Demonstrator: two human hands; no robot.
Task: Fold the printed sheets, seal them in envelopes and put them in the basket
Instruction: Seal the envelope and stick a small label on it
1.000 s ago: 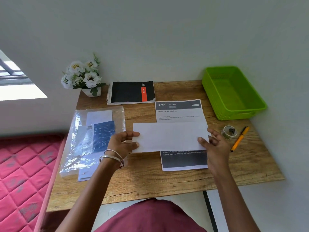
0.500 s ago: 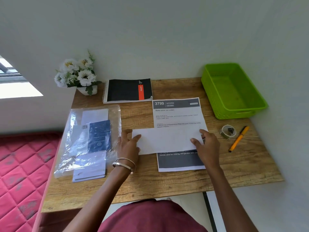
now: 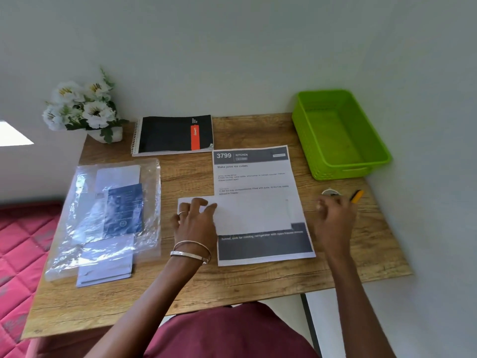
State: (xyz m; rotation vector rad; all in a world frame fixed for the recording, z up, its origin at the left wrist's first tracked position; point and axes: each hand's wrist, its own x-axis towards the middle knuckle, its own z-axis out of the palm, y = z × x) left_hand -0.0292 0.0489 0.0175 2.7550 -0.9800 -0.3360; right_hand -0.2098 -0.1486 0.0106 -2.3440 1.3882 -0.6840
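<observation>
A white envelope (image 3: pixel 254 215) lies flat across the middle of a printed sheet (image 3: pixel 251 174) headed "3799 KITCHEN" on the wooden table (image 3: pixel 180 288). My left hand (image 3: pixel 193 220) rests on the envelope's left end with its fingers spread. My right hand (image 3: pixel 335 218) is off the paper, over the table to the sheet's right, just short of a tape roll (image 3: pixel 330 193); its fingers are loosely curled and hold nothing, and it looks blurred. The green basket (image 3: pixel 307 140) stands at the back right and holds nothing.
An orange pen (image 3: pixel 357 196) lies beside the tape roll. A clear plastic bag (image 3: pixel 77 215) with more envelopes lies at the left. A black spiral notebook (image 3: pixel 173 134) and a pot of white flowers (image 3: pixel 82 107) stand by the wall. A pink mattress (image 3: pixel 18 241) borders the table's left edge.
The envelope was lowered onto the printed sheet. My right hand let go of its right end and moved right toward the tape roll. My left hand stays on the left end.
</observation>
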